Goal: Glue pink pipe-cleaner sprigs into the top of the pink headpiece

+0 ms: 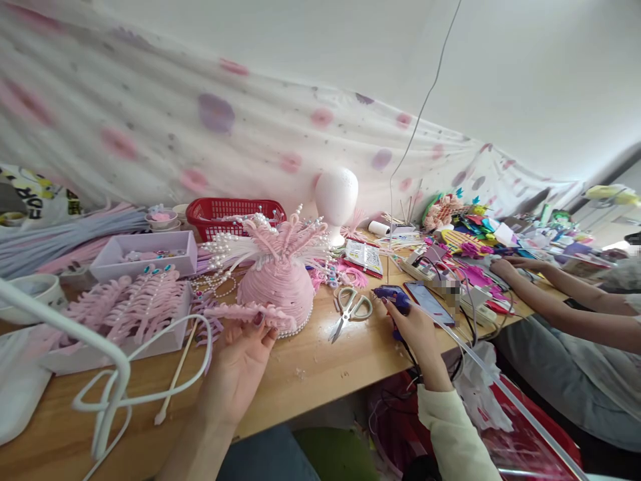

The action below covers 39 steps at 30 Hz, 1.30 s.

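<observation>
My left hand pinches a pink feather-shaped pipe-cleaner piece and holds it against the lower front of a pink woven headdress trimmed with pearls. My right hand is wrapped round a blue and purple glue gun that rests on the wooden table, right of the headdress. Scissors lie between the two hands.
More pink feather pieces sit on a white box at left, beside a lilac tray and red basket. A white foam head stands behind. A phone and another person's arms are at right amid craft clutter.
</observation>
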Motion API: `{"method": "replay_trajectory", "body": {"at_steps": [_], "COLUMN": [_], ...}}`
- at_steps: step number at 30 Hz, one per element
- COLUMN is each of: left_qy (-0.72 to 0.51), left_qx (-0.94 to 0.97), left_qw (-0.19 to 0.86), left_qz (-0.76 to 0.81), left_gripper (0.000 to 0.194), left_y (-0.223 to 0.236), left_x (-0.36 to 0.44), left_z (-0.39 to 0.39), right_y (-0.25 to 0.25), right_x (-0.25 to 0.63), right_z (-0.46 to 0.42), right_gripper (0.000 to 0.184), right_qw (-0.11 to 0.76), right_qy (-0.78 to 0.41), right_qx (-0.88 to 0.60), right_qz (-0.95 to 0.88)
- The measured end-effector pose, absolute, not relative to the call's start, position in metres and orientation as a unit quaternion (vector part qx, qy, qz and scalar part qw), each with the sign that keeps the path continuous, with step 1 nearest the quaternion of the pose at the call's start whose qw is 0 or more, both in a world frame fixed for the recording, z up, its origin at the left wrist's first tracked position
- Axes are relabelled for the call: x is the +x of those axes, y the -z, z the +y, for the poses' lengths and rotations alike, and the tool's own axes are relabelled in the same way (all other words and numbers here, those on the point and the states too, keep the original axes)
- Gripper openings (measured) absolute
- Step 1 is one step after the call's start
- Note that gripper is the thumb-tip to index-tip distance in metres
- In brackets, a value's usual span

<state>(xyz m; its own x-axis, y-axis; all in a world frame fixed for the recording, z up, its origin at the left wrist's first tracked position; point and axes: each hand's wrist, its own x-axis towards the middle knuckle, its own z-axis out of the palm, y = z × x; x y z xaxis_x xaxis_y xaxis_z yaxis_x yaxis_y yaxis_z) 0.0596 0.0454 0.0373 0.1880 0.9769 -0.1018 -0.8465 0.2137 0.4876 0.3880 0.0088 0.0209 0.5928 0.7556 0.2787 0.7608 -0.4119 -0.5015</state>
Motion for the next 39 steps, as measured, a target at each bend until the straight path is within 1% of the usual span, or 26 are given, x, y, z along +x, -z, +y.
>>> {"method": "replay_trajectory", "body": {"at_steps": [4, 8, 9, 10, 12, 14, 16, 18, 20, 21, 22, 24, 28, 32, 36, 39], "left_qy": [-0.616, -0.629, -0.636, -0.646, -0.667, -0.684, -0.688, -0.681, -0.666, -0.659, -0.653, -0.634, -0.592, -0.592, -0.600, -0.594], "left_qx": [0.205, 0.276, 0.295, 0.314, 0.352, 0.389, 0.424, 0.451, 0.470, 0.477, 0.486, 0.514, 0.571, 0.579, 0.576, 0.582], "left_qw": [0.727, 0.688, 0.674, 0.657, 0.613, 0.560, 0.512, 0.487, 0.488, 0.490, 0.490, 0.484, 0.473, 0.476, 0.473, 0.471], "left_qz": [0.226, 0.235, 0.233, 0.231, 0.237, 0.259, 0.291, 0.310, 0.313, 0.312, 0.312, 0.315, 0.315, 0.295, 0.292, 0.294], "left_gripper": [0.034, 0.033, 0.032, 0.030, 0.029, 0.031, 0.035, 0.039, 0.043, 0.046, 0.049, 0.050, 0.043, 0.038, 0.032, 0.027], "left_y": [-0.049, -0.068, -0.072, -0.076, -0.082, -0.084, -0.083, -0.082, -0.081, -0.082, -0.083, -0.085, -0.090, -0.090, -0.086, -0.083], "left_x": [0.058, 0.053, 0.050, 0.047, 0.040, 0.032, 0.024, 0.019, 0.015, 0.014, 0.013, 0.014, 0.018, 0.026, 0.035, 0.038], "left_z": [0.054, 0.066, 0.071, 0.076, 0.088, 0.101, 0.112, 0.121, 0.127, 0.130, 0.133, 0.140, 0.157, 0.172, 0.184, 0.189], "right_y": [-0.025, -0.029, -0.033, -0.037, -0.051, -0.070, -0.091, -0.111, -0.128, -0.135, -0.141, -0.150, -0.162, -0.174, -0.177, -0.174], "right_x": [0.382, 0.367, 0.360, 0.351, 0.327, 0.299, 0.271, 0.246, 0.226, 0.218, 0.211, 0.200, 0.193, 0.201, 0.207, 0.205], "right_z": [-0.004, -0.034, -0.044, -0.052, -0.062, -0.053, -0.023, 0.021, 0.067, 0.088, 0.106, 0.133, 0.158, 0.165, 0.168, 0.167], "right_gripper": [0.047, 0.041, 0.042, 0.041, 0.040, 0.035, 0.025, 0.018, 0.029, 0.035, 0.037, 0.033, 0.013, 0.010, 0.017, 0.020], "right_qw": [0.275, 0.211, 0.202, 0.210, 0.269, 0.338, 0.442, 0.471, 0.441, 0.409, 0.382, 0.335, 0.274, 0.255, 0.263, 0.281], "right_qy": [0.018, 0.052, 0.040, 0.003, -0.086, -0.096, 0.004, 0.103, 0.178, 0.194, 0.206, 0.222, 0.191, 0.133, 0.095, 0.095], "right_qx": [-0.850, -0.884, -0.886, -0.878, -0.819, -0.741, -0.646, -0.549, -0.502, -0.496, -0.495, -0.495, -0.504, -0.519, -0.539, -0.544], "right_qz": [-0.449, -0.413, -0.416, -0.429, -0.500, -0.572, -0.623, -0.683, -0.722, -0.741, -0.753, -0.771, -0.796, -0.805, -0.795, -0.784]}}
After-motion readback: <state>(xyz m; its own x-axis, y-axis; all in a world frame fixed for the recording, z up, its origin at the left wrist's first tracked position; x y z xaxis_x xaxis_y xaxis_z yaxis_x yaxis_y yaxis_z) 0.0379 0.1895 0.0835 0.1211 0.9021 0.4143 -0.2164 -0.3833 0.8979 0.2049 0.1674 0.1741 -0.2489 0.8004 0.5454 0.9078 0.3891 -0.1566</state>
